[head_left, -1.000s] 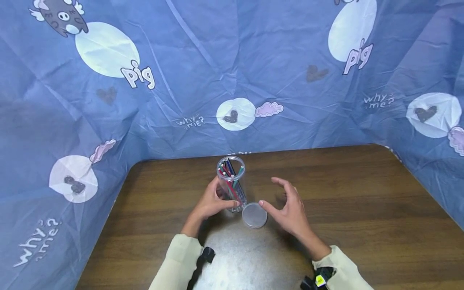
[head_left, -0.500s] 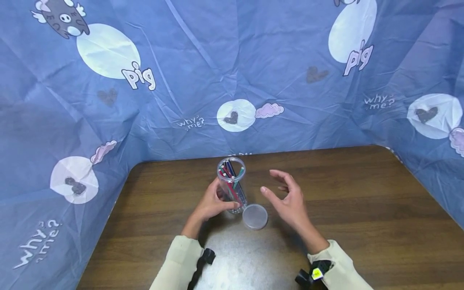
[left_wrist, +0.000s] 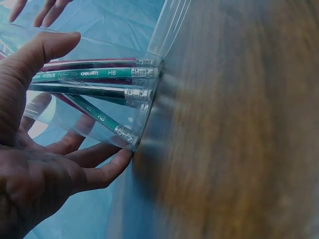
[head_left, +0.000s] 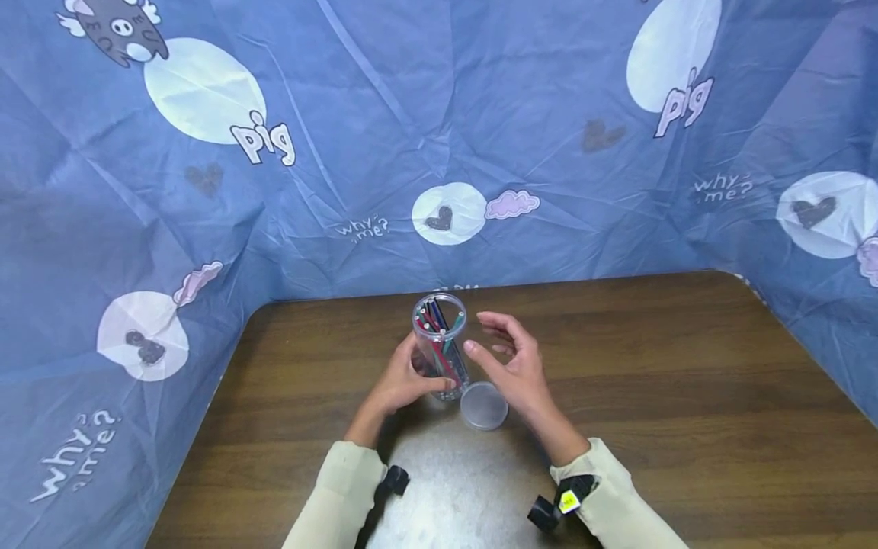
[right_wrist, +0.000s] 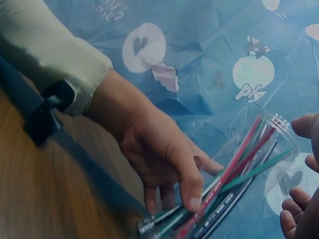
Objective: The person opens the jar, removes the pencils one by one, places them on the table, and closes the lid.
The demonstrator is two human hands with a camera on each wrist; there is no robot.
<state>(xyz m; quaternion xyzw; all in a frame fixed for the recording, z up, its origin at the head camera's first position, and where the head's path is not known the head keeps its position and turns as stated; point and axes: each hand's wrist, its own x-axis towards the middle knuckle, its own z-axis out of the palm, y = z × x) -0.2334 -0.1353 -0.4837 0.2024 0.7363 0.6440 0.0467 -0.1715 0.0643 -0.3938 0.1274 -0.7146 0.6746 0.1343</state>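
Since the earlier frame, the right hand [head_left: 517, 374] is coming further left, moving in from beyond the lid [head_left: 484, 406] toward the jar [head_left: 442, 351]. Its thumb and fingers are standing well apart, loosely bent, and it is holding nothing; the thumb tip is hovering just beside the jar's right side, though whether it is touching cannot be told. The left hand [head_left: 401, 381] is staying where it was, curling its fingers round the jar's left side and pressing its thumb across the front, low down.

The clear jar is standing upright on the desk [head_left: 652, 366], toward the far edge and nearer the far left corner than the far right one. Its top is lacking a cover, and red, green and dark pencils [left_wrist: 94, 73] are leaning inside, their metal-banded ends resting at the bottom. The lid is lying flat on the desk just beside the jar's base, on the near right side. Beyond the desk's far edge, a blue cloth [head_left: 343, 152] is hanging, showing hearts and clouds. Pale sleeves [head_left: 339, 488] are covering both forearms.
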